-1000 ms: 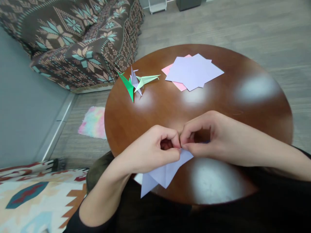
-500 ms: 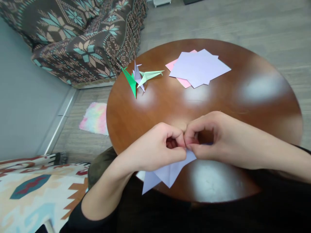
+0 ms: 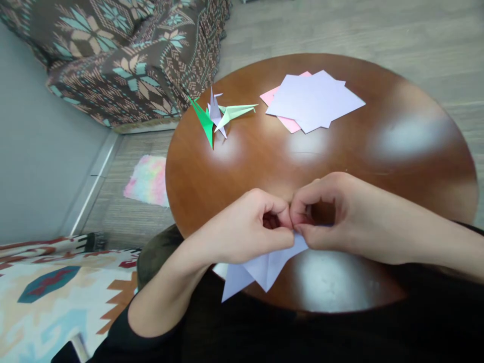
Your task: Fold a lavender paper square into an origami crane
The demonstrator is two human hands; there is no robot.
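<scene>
My left hand (image 3: 245,227) and my right hand (image 3: 333,212) meet fingertip to fingertip over the near part of a round brown table (image 3: 378,151). Both pinch a folded lavender paper (image 3: 260,269), whose pointed flaps hang toward me below the hands. The part of the fold between my fingers is hidden. Farther back on the table lie folded paper cranes (image 3: 217,113) in green, pale green and lavender, and a loose stack of lavender and pink paper sheets (image 3: 313,101).
A sofa under a patterned brown throw (image 3: 124,55) stands beyond the table at the left. A pastel mat (image 3: 147,179) lies on the grey floor, and a patterned rug (image 3: 45,297) is at the lower left.
My hands stay pinched on the lavender paper and have shifted slightly right in the view. The camera tilted a little, so the table's things sit higher in the frame.
</scene>
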